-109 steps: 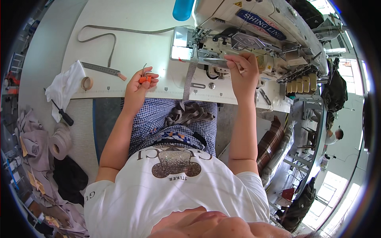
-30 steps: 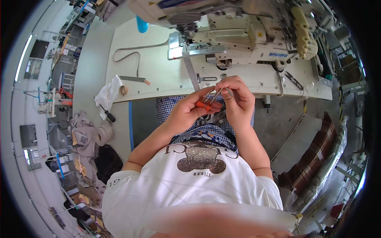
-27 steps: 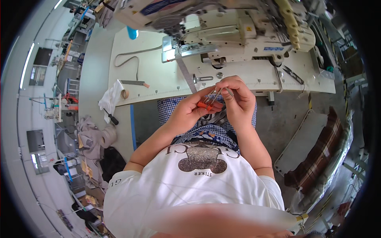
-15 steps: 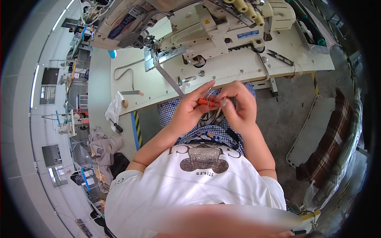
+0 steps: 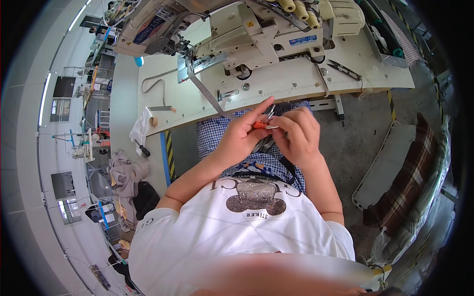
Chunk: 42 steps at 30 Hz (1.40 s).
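Note:
My left hand [image 5: 238,140] is closed around small orange-handled thread snips [image 5: 258,125], its index finger stretched out past them. The metal blades point up and away from me. Close beside it, my right hand [image 5: 300,137] pinches the end of a thin pale strip [image 5: 271,127] against the orange handle. A grey band [image 5: 210,96] runs from the sewing machine [image 5: 247,42] down over the table edge toward my left hand. Below the hands, grey material lies on the blue checked cloth over my lap, partly hidden by my fingers.
On the white table [image 5: 190,111] lie dark scissors [image 5: 344,70], a small metal part [image 5: 228,93] and a loop of grey band [image 5: 164,91]. A white plastic bag [image 5: 141,126] hangs at the left corner. Right of me stands a pale board with a brown plaid cloth [image 5: 402,185].
The snips have turned, so their blades show more clearly between my hands. My right hand has come down over the strip, its fingers more curled. The view has shifted slightly.

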Available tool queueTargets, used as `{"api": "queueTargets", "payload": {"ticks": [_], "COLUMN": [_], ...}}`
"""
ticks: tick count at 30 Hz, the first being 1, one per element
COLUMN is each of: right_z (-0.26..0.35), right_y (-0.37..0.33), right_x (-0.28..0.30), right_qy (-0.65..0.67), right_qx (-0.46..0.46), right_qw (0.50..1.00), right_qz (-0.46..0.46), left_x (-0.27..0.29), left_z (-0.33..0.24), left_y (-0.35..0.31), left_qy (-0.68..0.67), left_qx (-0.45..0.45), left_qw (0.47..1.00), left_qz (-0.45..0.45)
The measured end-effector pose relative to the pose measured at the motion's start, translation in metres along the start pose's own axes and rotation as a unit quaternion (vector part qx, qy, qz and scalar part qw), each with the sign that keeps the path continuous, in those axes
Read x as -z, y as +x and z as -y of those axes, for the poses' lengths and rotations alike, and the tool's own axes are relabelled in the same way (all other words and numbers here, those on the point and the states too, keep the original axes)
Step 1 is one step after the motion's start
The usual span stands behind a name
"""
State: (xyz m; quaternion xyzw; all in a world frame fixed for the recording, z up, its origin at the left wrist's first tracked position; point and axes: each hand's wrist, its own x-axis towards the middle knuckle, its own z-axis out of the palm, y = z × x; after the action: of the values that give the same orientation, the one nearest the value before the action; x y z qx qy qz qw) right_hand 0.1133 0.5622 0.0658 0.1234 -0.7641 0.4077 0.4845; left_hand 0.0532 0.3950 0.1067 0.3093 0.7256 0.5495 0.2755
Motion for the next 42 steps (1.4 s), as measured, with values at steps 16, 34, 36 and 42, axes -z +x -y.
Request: {"api": "queueTargets", "payload": {"ticks": [16,34,36,42], "right_z": [-0.009,0.002,0.004,-0.003], "right_y": [0.02,0.022,0.022,0.02], "right_x": [0.053,0.046,0.047,0.04], "right_qy": [-0.117,-0.13,-0.129,-0.076], "right_qx": [0.025,0.049,0.041,0.067], "right_qw": [0.984,0.98,0.982,0.991], "right_qz": [-0.131,-0.14,-0.129,-0.09], "left_x": [-0.015,-0.015,-0.014,-0.015], "left_z": [-0.002,-0.006,-0.006,-0.005], "left_y": [0.004,0.004,0.004,0.005], "left_qy": [-0.136,-0.164,-0.165,-0.177], "left_qx": [0.046,0.061,0.066,0.054], "left_qw": [0.988,0.982,0.981,0.981], "left_qz": [0.051,0.069,0.073,0.066]}}
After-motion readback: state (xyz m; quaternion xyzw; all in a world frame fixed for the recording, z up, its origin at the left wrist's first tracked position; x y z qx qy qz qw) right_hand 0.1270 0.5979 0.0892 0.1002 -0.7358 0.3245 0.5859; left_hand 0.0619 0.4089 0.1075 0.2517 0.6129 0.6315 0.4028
